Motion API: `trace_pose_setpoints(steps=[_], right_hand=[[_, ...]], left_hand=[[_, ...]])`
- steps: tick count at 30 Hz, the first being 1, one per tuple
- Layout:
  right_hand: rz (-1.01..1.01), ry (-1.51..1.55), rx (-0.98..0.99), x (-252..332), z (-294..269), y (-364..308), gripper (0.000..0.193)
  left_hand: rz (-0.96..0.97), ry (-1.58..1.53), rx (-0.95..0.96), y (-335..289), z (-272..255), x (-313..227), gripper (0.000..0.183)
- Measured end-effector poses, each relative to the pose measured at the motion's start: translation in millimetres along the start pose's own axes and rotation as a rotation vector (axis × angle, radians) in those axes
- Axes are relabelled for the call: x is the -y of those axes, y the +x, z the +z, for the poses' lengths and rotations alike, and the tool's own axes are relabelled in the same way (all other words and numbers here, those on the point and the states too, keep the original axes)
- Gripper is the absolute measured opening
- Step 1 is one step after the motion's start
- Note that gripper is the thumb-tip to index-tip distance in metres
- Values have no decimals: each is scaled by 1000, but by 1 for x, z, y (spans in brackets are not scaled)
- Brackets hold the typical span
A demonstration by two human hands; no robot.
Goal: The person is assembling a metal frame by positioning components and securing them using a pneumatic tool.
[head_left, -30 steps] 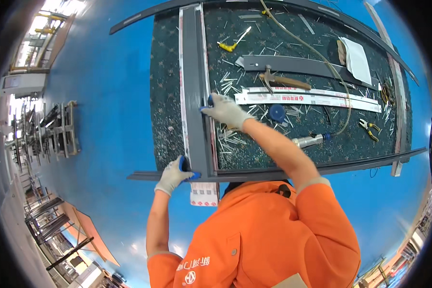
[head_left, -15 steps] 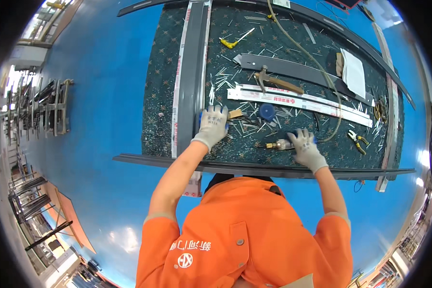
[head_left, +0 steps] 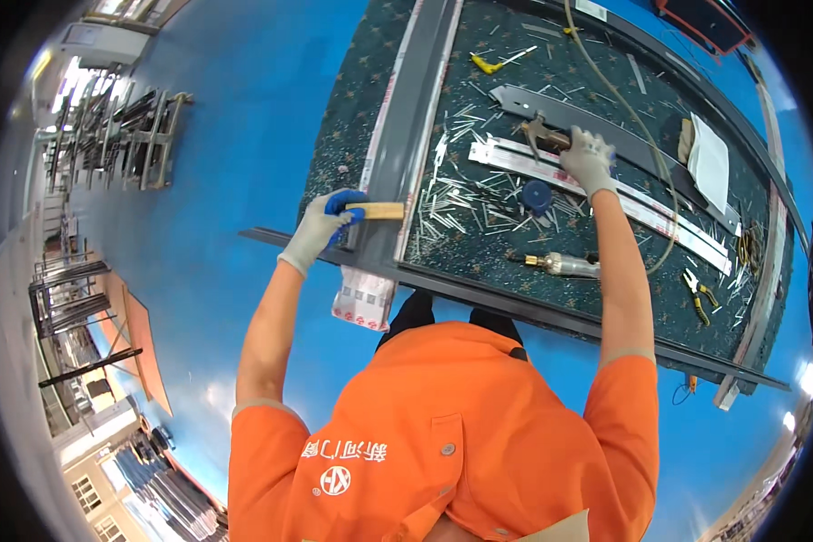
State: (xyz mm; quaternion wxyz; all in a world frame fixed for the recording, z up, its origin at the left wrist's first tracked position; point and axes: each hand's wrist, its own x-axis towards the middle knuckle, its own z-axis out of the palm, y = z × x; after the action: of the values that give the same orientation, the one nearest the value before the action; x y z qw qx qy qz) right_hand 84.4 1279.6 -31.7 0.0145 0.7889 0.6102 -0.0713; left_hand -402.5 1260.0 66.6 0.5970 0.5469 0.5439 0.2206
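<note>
My left hand (head_left: 321, 228), in a grey glove with blue palm, grips one end of a small wooden block (head_left: 381, 210). The block lies across the dark grey metal profile (head_left: 405, 135) on the table's left side. My right hand (head_left: 589, 161), gloved alike, is closed round the handle of a claw hammer (head_left: 538, 135), whose head points left. Beneath the hammer are a grey metal strip (head_left: 637, 144) and white film-covered strips (head_left: 524, 163). A round blue object (head_left: 537, 195) sits nearer me, and a clear-bodied power tool with brass tip (head_left: 560, 264) lies below my right forearm.
Loose thin metal pieces (head_left: 452, 199) litter the green patterned table covering (head_left: 479, 239). A long dark profile (head_left: 515, 307) runs along the near edge. A hose (head_left: 628, 104) crosses the right half; pliers (head_left: 697, 294), a yellow-handled tool (head_left: 488, 66) and a white cloth (head_left: 709, 158) lie around.
My left hand has picked up the wooden block and moved it left onto the profile. My right hand has left the power tool and gone up to the hammer. The view has shifted.
</note>
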Motion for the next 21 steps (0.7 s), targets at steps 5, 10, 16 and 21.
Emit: trace_pose_setpoints(steps=[5, 10, 16, 21], right_hand=[[74, 600, -83, 31, -30, -54, 33], [290, 1495, 165, 120, -55, -160, 26], [186, 1255, 126, 239, -55, -264, 28], [135, 893, 45, 300, -53, -297, 26]], left_hand=[[-88, -43, 83, -16, -45, 38, 27], [-126, 206, 290, -11, -52, 54, 24], [58, 242, 365, -14, -51, 60, 16], [156, 295, 327, -11, -51, 66, 11]])
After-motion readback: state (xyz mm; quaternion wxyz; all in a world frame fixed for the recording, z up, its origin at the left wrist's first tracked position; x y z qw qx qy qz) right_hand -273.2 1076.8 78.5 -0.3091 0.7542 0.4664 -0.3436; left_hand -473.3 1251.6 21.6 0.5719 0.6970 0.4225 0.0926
